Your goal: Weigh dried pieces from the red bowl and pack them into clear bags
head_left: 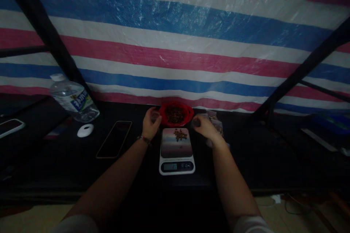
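Note:
My left hand (151, 125) is closed around a small clear plastic cup (155, 116), just left of a red bowl (189, 117) heaped with small dark brown pieces. On the bowl's right, my right hand (204, 126) has its fingers curled on another small clear piece of plastic (195, 122), whose exact shape is too dim to tell. Between my wrists lies a white digital kitchen scale (176, 150). A little pile of brown pieces (180, 135) rests directly on its plate. Small clear plastic bags (216, 122) lie beside and partly behind my right hand.
A phone (115, 139), a white rounded case (85, 130) and a large clear bottle (75, 98) are on the dark table to the left. Another phone (11, 126) lies farther left. Striped plastic sheeting (175, 43) hangs behind, with a slanting black post (298, 72) at right.

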Motion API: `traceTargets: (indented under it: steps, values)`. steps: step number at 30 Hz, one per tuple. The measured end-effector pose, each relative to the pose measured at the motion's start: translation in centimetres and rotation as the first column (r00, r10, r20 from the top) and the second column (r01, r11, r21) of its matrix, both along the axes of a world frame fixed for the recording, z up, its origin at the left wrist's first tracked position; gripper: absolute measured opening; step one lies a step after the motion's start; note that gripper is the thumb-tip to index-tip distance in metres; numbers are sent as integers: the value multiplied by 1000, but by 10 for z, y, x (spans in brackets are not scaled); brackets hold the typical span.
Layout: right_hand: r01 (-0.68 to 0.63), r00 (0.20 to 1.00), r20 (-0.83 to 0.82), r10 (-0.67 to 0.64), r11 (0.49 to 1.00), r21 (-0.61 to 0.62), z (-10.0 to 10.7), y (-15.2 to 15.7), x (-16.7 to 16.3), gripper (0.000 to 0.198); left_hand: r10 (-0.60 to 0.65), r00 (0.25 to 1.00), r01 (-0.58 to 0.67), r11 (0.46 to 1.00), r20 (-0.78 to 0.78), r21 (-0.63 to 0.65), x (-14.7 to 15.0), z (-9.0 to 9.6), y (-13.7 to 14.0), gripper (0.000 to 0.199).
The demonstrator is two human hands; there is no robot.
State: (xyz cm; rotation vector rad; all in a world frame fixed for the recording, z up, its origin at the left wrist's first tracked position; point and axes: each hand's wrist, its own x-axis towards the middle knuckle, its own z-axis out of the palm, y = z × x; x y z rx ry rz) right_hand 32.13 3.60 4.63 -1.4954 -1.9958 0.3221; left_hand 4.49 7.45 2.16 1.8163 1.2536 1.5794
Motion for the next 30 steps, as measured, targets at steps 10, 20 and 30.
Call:
traceTargets:
  steps: [10,20,30]
  values:
    - [-25,1000,9,24,996,91,3,-3,-2,31,-154,982,145,986,-106,-83,5,3,-3,55]
    - [-376,915,162,370,927,4,3,-7,-70,22,-191,971,185,981,-145,-53,5,-2,1,54]
    - [-476,859,157,487,873,-108,20,-23,-66,22,-209,968,199,977,-139,-78,5,-5,1,56]
